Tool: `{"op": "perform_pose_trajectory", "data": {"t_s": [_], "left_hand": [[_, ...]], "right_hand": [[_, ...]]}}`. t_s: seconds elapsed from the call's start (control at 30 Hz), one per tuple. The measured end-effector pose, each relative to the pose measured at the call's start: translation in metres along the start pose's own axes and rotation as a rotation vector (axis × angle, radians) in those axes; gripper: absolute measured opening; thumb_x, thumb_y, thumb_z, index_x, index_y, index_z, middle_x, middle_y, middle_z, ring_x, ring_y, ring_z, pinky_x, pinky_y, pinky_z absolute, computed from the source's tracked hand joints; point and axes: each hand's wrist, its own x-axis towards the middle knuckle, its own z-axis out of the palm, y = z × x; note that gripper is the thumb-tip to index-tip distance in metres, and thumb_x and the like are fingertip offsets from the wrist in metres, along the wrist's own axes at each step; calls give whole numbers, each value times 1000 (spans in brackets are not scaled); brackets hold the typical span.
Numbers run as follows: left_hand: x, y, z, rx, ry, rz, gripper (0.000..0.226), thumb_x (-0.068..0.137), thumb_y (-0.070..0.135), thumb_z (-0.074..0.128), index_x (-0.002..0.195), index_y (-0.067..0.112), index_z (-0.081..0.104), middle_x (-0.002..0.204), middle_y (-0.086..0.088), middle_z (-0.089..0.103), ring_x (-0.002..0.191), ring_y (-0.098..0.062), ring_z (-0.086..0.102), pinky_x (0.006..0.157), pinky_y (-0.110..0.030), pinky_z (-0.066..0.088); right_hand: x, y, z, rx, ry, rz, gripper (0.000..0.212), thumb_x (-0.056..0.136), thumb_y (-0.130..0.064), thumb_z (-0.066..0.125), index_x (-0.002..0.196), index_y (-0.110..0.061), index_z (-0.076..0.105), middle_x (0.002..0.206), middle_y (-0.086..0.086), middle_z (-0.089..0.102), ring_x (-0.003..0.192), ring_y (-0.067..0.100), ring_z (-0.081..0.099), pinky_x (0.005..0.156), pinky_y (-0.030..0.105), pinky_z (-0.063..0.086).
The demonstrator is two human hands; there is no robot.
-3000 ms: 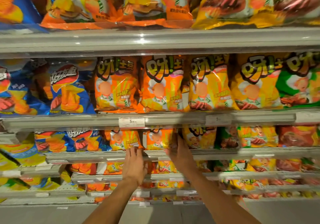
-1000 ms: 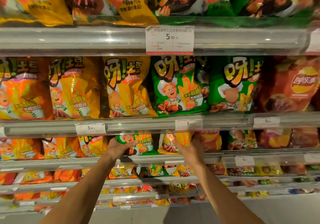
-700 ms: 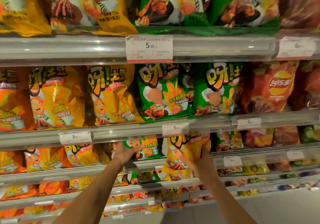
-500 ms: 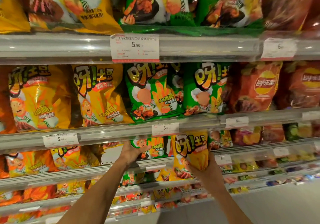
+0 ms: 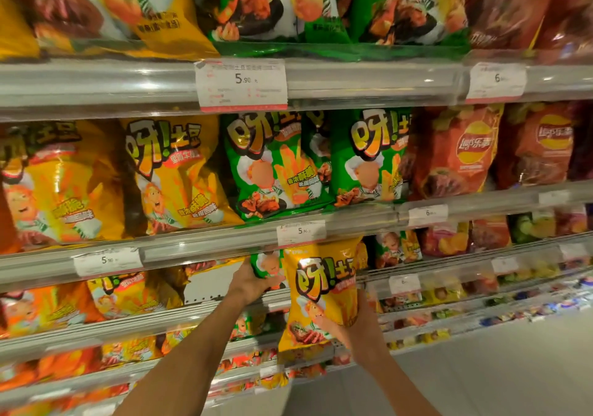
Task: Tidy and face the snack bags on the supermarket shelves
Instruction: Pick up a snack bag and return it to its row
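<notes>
low in the middle of the frame, the right hand (image 5: 354, 325) grasps a yellow snack bag (image 5: 321, 290) from below, thumb on its front, holding it upright in front of the shelf edge (image 5: 192, 248) under a price tag (image 5: 301, 232). just to its left, the left hand (image 5: 248, 284) curls its fingers around a green snack bag (image 5: 266, 266) standing on the shelf below that edge.

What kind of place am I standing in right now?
Most likely a supermarket snack aisle: tiered shelves packed with chip bags, price tags clipped to the shelf rails, and your right hand holding a yellow snack bag off the shelf.
</notes>
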Motion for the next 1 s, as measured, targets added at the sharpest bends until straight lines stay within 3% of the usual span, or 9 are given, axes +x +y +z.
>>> {"op": "perform_pose_trajectory", "data": {"t_s": [0.2, 0.3, 0.43, 0.5, 0.63, 0.7, 0.8, 0.9, 1.0], "left_hand": [[-45, -49, -52, 406, 230, 317, 20, 102, 10, 47, 97, 5, 66, 97, -18, 67, 92, -35, 60, 84, -39, 47], [-78, -88, -74, 645, 305, 396, 36, 88, 1, 57, 124, 4, 62, 117, -14, 62, 108, -34, 57, 92, -40, 48], [-102, -122, -101, 943, 249, 325, 73, 86, 11, 54, 155, 8, 28, 156, -13, 32, 144, -33, 31, 121, -40, 24], [-105, -129, -112, 1018, 202, 336, 77, 90, 11, 45, 158, 9, 10, 164, -9, 12, 151, -29, 11, 125, -38, 7], [-106, -123, -117, 1181, 136, 324, 85, 92, 16, 50, 158, 5, -2, 165, -13, 4, 151, -32, 4, 126, -39, 1], [-106, -118, -116, 1193, 121, 295, 90, 92, 22, 57, 157, 4, -2, 164, -12, 6, 151, -33, 6, 126, -40, 2], [-106, -118, -115, 1188, 114, 283, 92, 92, 25, 59, 157, 2, -2, 161, -12, 10, 149, -34, 8, 126, -41, 5], [-105, -120, -116, 1214, 119, 302, 92, 90, 28, 59, 157, 0, 1, 156, -14, 17, 145, -35, 14, 125, -43, 8], [-105, -119, -119, 1217, 114, 311, 92, 90, 29, 60, 157, 1, 3, 156, -13, 18, 144, -35, 16, 125, -42, 9]], "right_hand": [[-9, -23, 68, 36, -153, -56, 71, 67, -33, 95, 127, -30, 58, 115, -17, 73, 106, 3, 70, 84, 18, 57], [-2, -33, 109, 57, -218, -41, 74, 68, -19, 94, 131, -23, 55, 116, -15, 73, 108, 3, 69, 84, 16, 54], [18, -60, 154, 23, -302, -25, 93, 68, -33, 93, 145, -18, 44, 140, -2, 61, 126, 7, 58, 106, 31, 48], [28, -76, 164, 32, -261, -15, 92, 70, -34, 92, 146, -21, 41, 147, 3, 52, 128, 0, 55, 106, 22, 46], [45, -95, 172, -128, -45, -190, 65, 61, -76, 75, 105, -29, 65, 109, -6, 72, 98, -11, 63, 87, 6, 47], [50, -93, 182, -143, -90, -149, 81, 63, -68, 80, 123, -18, 61, 124, 2, 65, 118, 13, 61, 99, 18, 47], [52, -84, 207, -11, -176, -121, 92, 75, -41, 87, 151, -26, 37, 144, -6, 53, 135, 14, 48, 113, 30, 38], [52, -77, 229, -17, -140, -78, 105, 72, -46, 88, 156, -27, 28, 148, -11, 46, 136, 9, 41, 112, 30, 33], [60, -68, 228, -117, -123, -45, 110, 74, -49, 86, 159, -21, 22, 153, 1, 47, 141, 24, 43, 116, 42, 38]]}}
